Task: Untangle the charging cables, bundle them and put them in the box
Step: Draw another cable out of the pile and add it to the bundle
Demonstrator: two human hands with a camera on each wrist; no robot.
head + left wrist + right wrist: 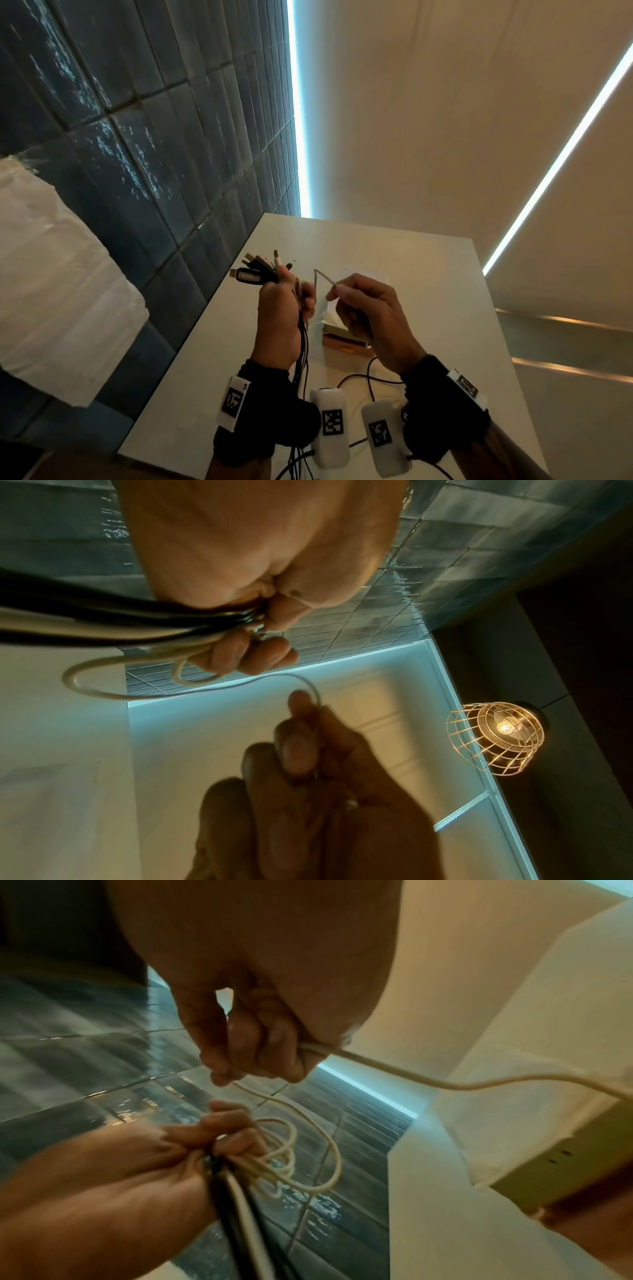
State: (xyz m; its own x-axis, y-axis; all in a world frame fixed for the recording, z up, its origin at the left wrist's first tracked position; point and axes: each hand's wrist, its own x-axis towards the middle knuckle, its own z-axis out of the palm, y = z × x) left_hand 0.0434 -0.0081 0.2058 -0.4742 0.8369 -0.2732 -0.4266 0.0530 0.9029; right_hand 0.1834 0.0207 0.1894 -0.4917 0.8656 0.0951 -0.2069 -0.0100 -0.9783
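Glossy blue-grey tiled wall in rectangular courses, streaked with reflections, to the left of a pale, matte table with a straight far edge. Smooth beige ceiling above, cut by two thin bright light strips. Crinkled white plastic-wrapped bulk at far left. Wire-cage pendant lamp with a lit bulb, seen in the left wrist view only.

On the table, beyond both hands and partly hidden behind them: low rectangular box, brown base, pale contents; interior not readable.

Raised above the near table, between box and camera: bundle of charging cables, round-section, black and white, gripped in the left hand with all fingers curled tight round it. Long axis of the bundle near vertical in the head view; plug ends fanned upward and to the left above the fist, cords hanging down past the wrist onto the table. Several small off-white loops gathered at the left fingers in the right wrist view.

Thin off-white cord, arched between the hands, pinched by thumb and forefinger of the right hand; remaining fingers curled loosely. Free tail of it trailing to the right in the right wrist view.

Black wrist straps with white tagged modules on both forearms.
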